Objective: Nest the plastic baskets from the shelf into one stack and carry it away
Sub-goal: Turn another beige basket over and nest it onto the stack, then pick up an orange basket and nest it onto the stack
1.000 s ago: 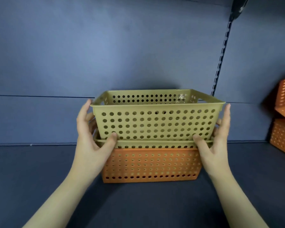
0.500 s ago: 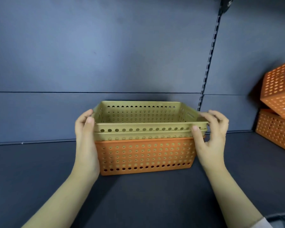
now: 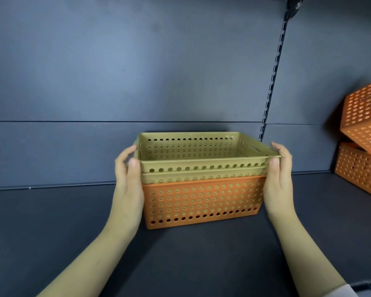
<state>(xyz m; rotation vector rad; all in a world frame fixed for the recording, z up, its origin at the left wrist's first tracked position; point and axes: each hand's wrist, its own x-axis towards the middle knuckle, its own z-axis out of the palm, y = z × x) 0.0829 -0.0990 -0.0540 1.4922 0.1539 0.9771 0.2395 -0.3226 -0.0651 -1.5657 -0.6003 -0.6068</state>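
Note:
A nested stack stands on the dark shelf (image 3: 51,232): an orange perforated basket (image 3: 201,202) at the bottom, with two olive-gold baskets inside it. Only the rim of the lower gold basket (image 3: 201,179) shows; the upper gold basket (image 3: 204,153) sits a little higher. My left hand (image 3: 128,183) presses the stack's left end, thumb on the top basket's front rim. My right hand (image 3: 277,181) clasps the right end, fingers curled over the top rim.
Two more orange perforated baskets are at the far right: one flat on the shelf (image 3: 360,172), another tilted on top of it (image 3: 366,118). A slotted metal upright (image 3: 274,71) runs up the blue back panel. Bare shelf lies left and in front.
The upper gold basket has gone down from high above the stack into the lower gold one. Both hands shifted from its sides to the stack's ends at the rim.

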